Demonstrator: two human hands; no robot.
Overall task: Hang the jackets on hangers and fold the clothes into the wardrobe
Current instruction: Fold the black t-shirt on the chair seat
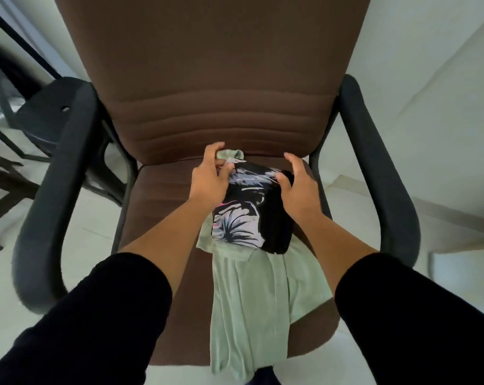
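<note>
Brown chair seat [157, 190] holds a folded black printed garment [249, 215] atop a pale green one [252, 301]. Left hand [207, 182] apparently pinches green cloth; right hand [299, 190] rests uncurled. Folding underway; next, lift the stack evenly.

Black sleeves [102, 315] pushed up past the elbows, bare forearms, bare hands
</note>
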